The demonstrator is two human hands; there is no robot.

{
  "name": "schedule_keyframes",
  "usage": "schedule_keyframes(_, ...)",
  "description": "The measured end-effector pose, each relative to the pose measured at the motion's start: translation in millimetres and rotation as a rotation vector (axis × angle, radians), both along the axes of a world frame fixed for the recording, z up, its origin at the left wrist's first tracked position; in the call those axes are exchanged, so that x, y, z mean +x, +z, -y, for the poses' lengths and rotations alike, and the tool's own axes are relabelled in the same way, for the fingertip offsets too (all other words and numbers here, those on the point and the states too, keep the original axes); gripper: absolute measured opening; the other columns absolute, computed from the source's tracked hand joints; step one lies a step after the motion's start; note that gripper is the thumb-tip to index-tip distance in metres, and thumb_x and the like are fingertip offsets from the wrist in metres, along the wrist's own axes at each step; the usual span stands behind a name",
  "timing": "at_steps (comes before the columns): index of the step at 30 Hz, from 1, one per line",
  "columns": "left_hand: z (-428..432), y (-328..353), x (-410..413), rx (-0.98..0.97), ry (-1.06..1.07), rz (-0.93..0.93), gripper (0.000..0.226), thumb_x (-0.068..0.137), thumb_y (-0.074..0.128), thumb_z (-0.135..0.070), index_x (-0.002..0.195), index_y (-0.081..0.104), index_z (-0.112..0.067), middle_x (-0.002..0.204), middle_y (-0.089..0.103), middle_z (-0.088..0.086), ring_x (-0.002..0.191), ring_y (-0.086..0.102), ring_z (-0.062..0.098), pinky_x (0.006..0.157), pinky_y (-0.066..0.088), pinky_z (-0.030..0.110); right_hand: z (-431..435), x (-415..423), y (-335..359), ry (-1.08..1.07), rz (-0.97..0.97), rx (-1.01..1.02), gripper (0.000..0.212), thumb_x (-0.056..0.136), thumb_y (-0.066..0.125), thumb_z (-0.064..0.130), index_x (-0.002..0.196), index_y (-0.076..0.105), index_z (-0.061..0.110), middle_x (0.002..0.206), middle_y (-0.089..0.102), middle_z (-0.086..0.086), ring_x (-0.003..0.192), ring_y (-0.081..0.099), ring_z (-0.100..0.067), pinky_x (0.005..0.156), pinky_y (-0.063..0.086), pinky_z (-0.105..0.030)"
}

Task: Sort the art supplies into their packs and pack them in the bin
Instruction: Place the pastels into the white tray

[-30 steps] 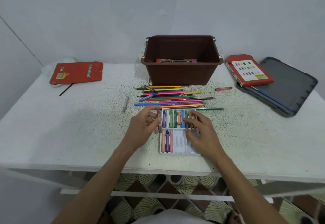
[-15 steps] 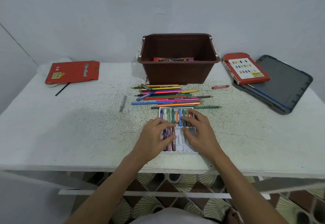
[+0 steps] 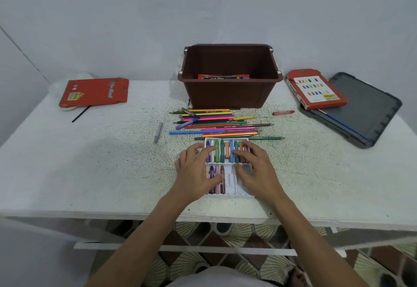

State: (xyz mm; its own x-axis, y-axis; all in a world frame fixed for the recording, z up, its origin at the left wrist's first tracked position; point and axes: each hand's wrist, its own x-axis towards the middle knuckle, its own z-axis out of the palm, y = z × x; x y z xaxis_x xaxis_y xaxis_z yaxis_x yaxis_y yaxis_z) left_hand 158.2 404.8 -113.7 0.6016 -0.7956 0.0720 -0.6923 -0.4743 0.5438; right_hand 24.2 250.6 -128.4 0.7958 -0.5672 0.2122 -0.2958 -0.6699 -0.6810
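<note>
A white crayon tray (image 3: 230, 180) lies near the table's front edge. Its upper row is full of crayons (image 3: 222, 153); the lower row holds several on the left and has bare slots on the right. My left hand (image 3: 197, 174) rests on the tray's left side, fingers spread over the crayons. My right hand (image 3: 258, 172) rests on the right side, fingertips on the upper row. Loose coloured pencils (image 3: 214, 122) lie between the tray and the brown bin (image 3: 230, 96), which holds a red pack (image 3: 223, 76).
A red crayon (image 3: 283, 112) and a grey crayon (image 3: 158, 132) lie loose on the table. A red pencil pack (image 3: 94, 92) with a black pencil (image 3: 80, 114) is at the back left. A red crayon box (image 3: 316, 89) leans on a dark grey case (image 3: 363, 108) at the right.
My left hand moved from the tray's left edge onto the lower row, and a brown crayon now lies there beside the pink one. My right hand stayed on the tray.
</note>
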Motion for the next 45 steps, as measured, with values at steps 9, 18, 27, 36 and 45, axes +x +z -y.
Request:
schedule_keyframes(9, -8.5, -8.4, 15.0, -0.072, 0.033, 0.090, 0.079, 0.075, 0.047, -0.076, 0.141, 0.042, -0.033, 0.143, 0.037, -0.002, 0.131, 0.030, 0.017, 0.101, 0.021, 0.034, -0.5, -0.6, 1.0, 0.001, -0.001, 0.007, 0.039, 0.090, 0.066, 0.023, 0.129, 0.062, 0.026, 0.150, 0.039, 0.005, 0.138, 0.030, -0.014, 0.110, 0.025, -0.033)
schedule_keyframes(18, -18.8, 5.3, 85.7, -0.065, 0.640, 0.122, 0.045, 0.093, 0.058, -0.041, 0.129, 0.055, -0.014, 0.132, 0.049, 0.015, 0.120, 0.045, 0.035, 0.099, 0.033, 0.048, -2.4, -1.6, 4.2, -0.002, 0.002, 0.029, 0.039, 0.090, 0.066, 0.022, 0.129, 0.062, 0.026, 0.149, 0.039, 0.005, 0.138, 0.029, -0.012, 0.110, 0.023, -0.030)
schedule_keyframes(27, -14.3, 5.4, 116.2, 0.072, 0.696, 0.152, 0.031, 0.091, 0.060, -0.040, 0.111, 0.065, -0.017, 0.125, 0.055, 0.013, 0.118, 0.046, 0.034, 0.098, 0.033, 0.046, -2.6, -0.9, 5.0, 0.003, -0.002, 0.018, 0.039, 0.090, 0.066, 0.022, 0.129, 0.062, 0.027, 0.149, 0.039, 0.007, 0.137, 0.029, -0.010, 0.109, 0.022, -0.028)
schedule_keyframes(36, -10.3, 20.1, 88.8, -0.406, 0.437, -0.032, 0.010, 0.091, 0.066, -0.018, 0.102, 0.066, -0.016, 0.096, 0.070, -0.002, 0.085, 0.063, 0.010, 0.070, 0.051, 0.025, -2.1, -0.8, 3.5, -0.003, 0.005, 0.009, 0.039, 0.090, 0.066, 0.023, 0.128, 0.062, 0.028, 0.148, 0.039, 0.008, 0.137, 0.030, -0.010, 0.108, 0.023, -0.027)
schedule_keyframes(45, -2.6, 40.1, 30.2, -0.527, 0.167, -0.351, 0.017, 0.088, 0.069, -0.014, 0.104, 0.064, -0.013, 0.101, 0.070, -0.001, 0.094, 0.066, 0.008, 0.082, 0.045, 0.009, -3.8, -1.1, 6.8, -0.008, 0.015, 0.044, 0.040, 0.090, 0.067, 0.022, 0.129, 0.062, 0.027, 0.148, 0.039, 0.008, 0.137, 0.028, -0.008, 0.109, 0.021, -0.028)
